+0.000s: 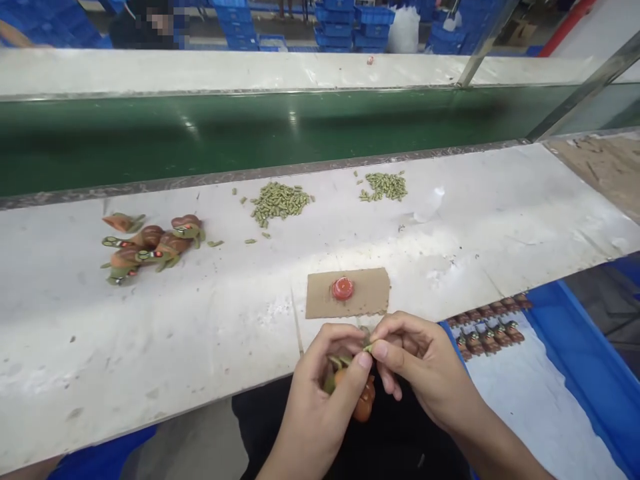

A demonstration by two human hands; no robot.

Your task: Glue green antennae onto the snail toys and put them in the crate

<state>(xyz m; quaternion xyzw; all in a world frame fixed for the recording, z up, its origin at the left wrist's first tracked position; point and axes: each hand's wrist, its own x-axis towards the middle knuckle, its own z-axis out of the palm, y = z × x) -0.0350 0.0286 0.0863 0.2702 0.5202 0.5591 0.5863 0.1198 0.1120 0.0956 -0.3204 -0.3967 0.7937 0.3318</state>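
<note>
My left hand [325,383] is closed around a small brown and green toy turtle [361,399], held just below the near edge of the white table [200,320]. My right hand [410,360] pinches a small green piece [369,347] against the top of that toy, thumb and forefinger together. Right in front of my hands lies a piece of brown cardboard [350,293] with a red blob [343,289] on it.
A heap of finished toy turtles [150,247] lies at the left of the table. Two piles of small green pieces [280,200] [385,187] lie near the far edge. Behind runs a green conveyor belt [250,133]. A blue bin [575,353] at my right holds rows of turtles [490,327].
</note>
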